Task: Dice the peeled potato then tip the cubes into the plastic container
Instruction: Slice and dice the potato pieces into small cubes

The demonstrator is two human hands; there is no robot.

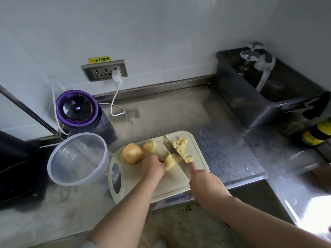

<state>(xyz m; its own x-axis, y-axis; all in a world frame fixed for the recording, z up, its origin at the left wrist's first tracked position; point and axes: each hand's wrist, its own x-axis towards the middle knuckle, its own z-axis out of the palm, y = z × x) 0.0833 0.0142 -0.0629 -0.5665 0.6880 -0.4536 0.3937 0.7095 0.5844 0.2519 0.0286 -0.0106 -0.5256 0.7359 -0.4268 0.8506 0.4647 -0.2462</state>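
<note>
Right hand [203, 183] gripping knife [174, 154], left hand [153, 167] holding potato piece [169, 162]

Only one thing we can properly read here: the yellow warning sticker [99, 59] on the wall just above the socket panel [104, 70] says 小心触电 in black, with a little warning triangle to its left. We also spot tiny lit digits on the dome lid of the purple appliance [77, 109], but they're too small for us to make out. Same with the yellow label on the dark bottle [317, 134] at the right edge: it's just a blur.
</note>
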